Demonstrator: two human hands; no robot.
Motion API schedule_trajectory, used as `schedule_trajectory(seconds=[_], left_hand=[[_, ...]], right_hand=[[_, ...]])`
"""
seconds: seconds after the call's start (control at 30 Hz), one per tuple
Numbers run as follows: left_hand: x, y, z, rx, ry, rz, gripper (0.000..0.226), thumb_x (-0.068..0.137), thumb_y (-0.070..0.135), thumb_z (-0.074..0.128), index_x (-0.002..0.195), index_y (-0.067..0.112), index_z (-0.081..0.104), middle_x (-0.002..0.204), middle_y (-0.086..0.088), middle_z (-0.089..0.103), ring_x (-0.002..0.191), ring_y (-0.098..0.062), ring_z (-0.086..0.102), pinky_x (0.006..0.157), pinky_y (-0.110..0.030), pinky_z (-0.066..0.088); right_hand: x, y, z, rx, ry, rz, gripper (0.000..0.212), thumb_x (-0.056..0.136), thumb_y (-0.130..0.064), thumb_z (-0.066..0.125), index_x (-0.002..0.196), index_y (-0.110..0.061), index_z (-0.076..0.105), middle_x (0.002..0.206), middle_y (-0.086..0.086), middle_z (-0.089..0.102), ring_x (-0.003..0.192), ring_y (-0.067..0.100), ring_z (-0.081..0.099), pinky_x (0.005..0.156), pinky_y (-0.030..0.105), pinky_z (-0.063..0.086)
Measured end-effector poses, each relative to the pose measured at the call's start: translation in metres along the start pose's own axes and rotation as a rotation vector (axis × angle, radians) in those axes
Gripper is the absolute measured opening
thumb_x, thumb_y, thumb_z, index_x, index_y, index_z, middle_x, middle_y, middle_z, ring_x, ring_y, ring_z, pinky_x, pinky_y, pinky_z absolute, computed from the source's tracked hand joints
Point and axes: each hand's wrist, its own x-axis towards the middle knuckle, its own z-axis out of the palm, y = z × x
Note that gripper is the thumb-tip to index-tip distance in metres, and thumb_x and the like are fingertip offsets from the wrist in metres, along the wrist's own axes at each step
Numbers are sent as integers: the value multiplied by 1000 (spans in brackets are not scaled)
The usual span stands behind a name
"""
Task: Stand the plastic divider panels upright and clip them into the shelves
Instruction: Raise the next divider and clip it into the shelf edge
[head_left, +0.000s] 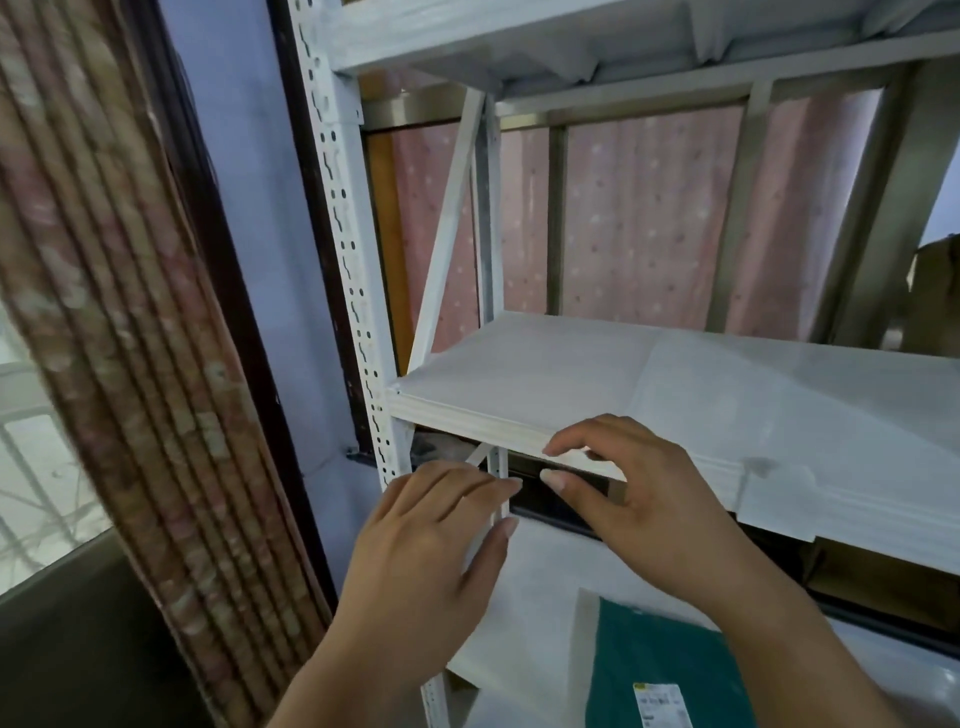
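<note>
While a patterned curtain (130, 312) is hanging at the left beside a violet wall (228, 156), a white metal shelving rack (358, 291) is carrying a flat stack of white plastic divider panels (649, 384). Below, a green package (670, 670) is lying. Both hands, left hand (431, 540) and right hand (639, 493), are spreading loosely at the stack's front edge, gripping nothing.

A white-painted perforated metal upright (358, 291) is seen chipped and dull beside flat white matt plastic panels (597, 379) stacked on a shelf. A brown patterned cloth curtain (130, 312) is shown in coarse folds, a glossy green plastic mailer (670, 660) below.
</note>
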Motion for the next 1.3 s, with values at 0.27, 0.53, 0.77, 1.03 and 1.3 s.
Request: schedule_trajectory(seconds=[0.27,0.53,0.77,1.03,1.3], left_hand=[[76,-59,44,59,-101,17,32,105,45,53,134,38,65,133,20,64,130,-4,51,107,-24,40],[104,-109,90,22,-202,114,67,87,66,76,146,48,50,152,18,51,143,-10,41,119,-30,24],[111,-154,134,13,-131,66,59,102,69,40,147,34,56,148,7,60,137,-19,53,120,-33,30],[112,-165,154,-20,64,101,71,106,72,28,132,26,75,132,0,73,126,-22,58,107,-40,38],[114,-166,156,-50,108,123,77,107,70,24,126,21,79,126,-6,76,123,-27,58,107,-47,40]], right_hand=[[64,39,12,-147,-28,78,45,95,-49,67,138,-48,52,142,-28,44,124,-16,31,105,6,24],[90,64,23,-236,-118,164,53,93,-57,64,144,-50,48,147,-32,37,140,-3,35,109,9,21],[92,69,33,-356,-142,174,60,87,-70,58,142,-45,52,137,-29,54,124,0,50,106,15,36],[91,55,32,19,203,377,31,98,-43,65,126,-55,64,116,-32,71,102,-5,71,97,20,54],[97,39,28,260,368,515,77,107,9,29,147,-54,47,141,-17,63,69,28,80,88,22,60]])
